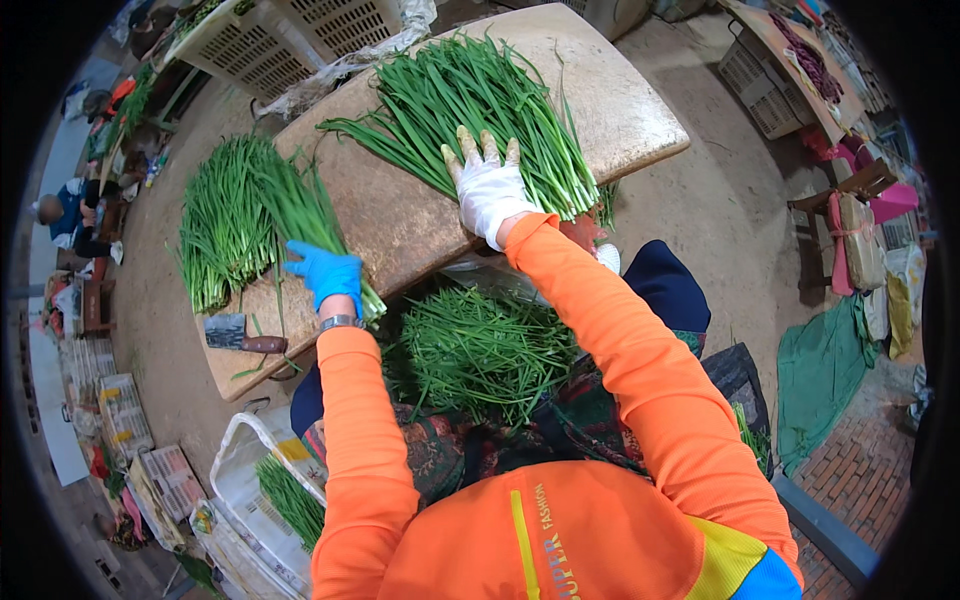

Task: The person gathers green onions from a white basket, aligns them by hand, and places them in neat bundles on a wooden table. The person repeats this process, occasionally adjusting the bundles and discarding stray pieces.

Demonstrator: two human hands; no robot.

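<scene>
My left hand (326, 274), in a blue glove, grips a bundle of green garlic chives (300, 206) near its pale stem ends, above the worn board table (390, 217). My right hand (489, 184), in a whitish glove with stained fingertips, rests with spread fingers on a large pile of chives (480, 97); its palm side is hidden. Another chive pile (225, 210) lies at the table's left part. Near it is a cleaver (244, 335) with a wooden handle, beside loose leaves. Below the table edge, a heap of loose green leaves (484, 349) lies before my lap.
A white basket (225, 457) holding chives (289, 499) stands at lower left. Plastic crates (277, 52) stand beyond the table. A wooden chair (847, 187) and a green cloth (821, 375) are at right. Another person (71, 214) sits far left.
</scene>
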